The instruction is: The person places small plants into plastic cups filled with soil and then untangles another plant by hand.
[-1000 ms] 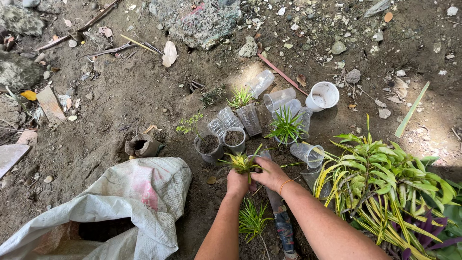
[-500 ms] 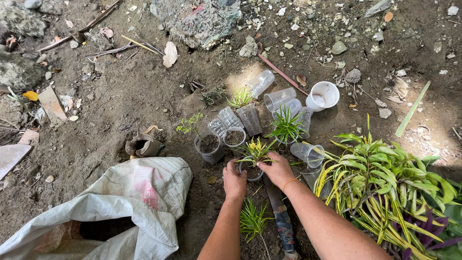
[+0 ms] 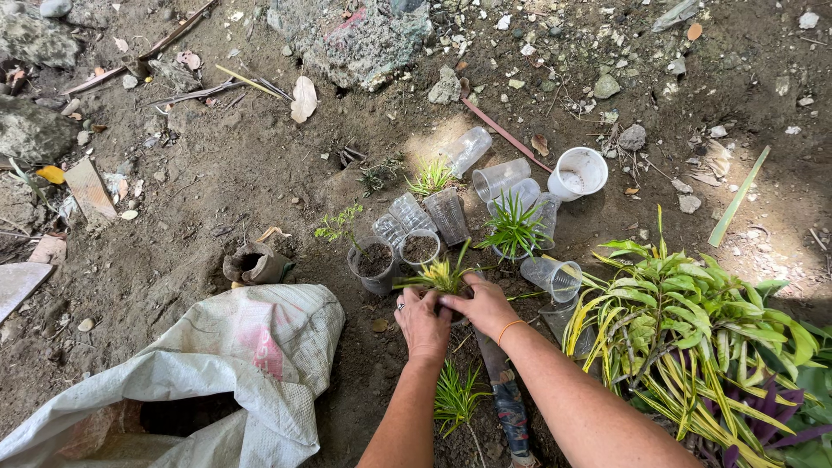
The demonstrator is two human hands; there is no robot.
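My left hand (image 3: 423,321) and my right hand (image 3: 482,302) press together around the base of a small yellow-green plant (image 3: 440,276), which stands in a cup hidden under my fingers. Two clear plastic cups filled with soil (image 3: 375,262) (image 3: 419,249) stand just beyond my left hand. Another cup with a spiky green plant (image 3: 513,227) stands further back. A grassy seedling (image 3: 457,394) lies on the dirt between my forearms, beside a trowel (image 3: 505,398) with a dark patterned handle.
Several empty clear cups (image 3: 503,178) and a white cup (image 3: 578,172) lie on the soil behind. A large white sack (image 3: 217,373) is open at the left. A yellow-green striped leafy plant (image 3: 693,321) fills the right. Rocks (image 3: 355,39) and debris lie farther off.
Both hands moved slightly forward with the small plant, and now sit lower, closed around its base at the cup.
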